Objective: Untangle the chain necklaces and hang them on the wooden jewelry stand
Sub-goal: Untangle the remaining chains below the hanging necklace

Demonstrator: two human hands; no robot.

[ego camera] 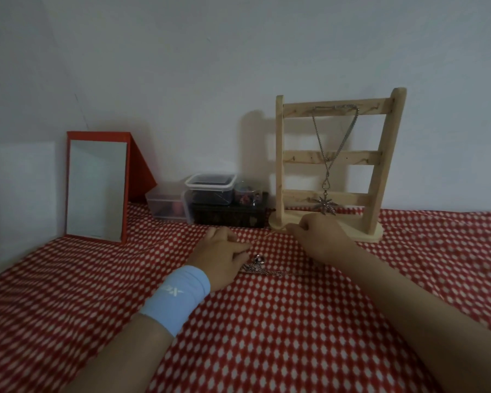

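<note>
Left hand point(224, 251) and right hand point(318, 239) are each pinching a thin chain point(267, 236) taut before the wooden stand point(335, 157), with the tangle point(260, 268) lying just nearer. Pulling harder could be tightening knots or snapping links.

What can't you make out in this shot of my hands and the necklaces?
Head view, thin chain between left hand and right hand: too fine, blurred.
Head view, chain pile: necklace count unclear, tangled and small.
Head view, plastic boxes: contents dim, blurred.
</note>
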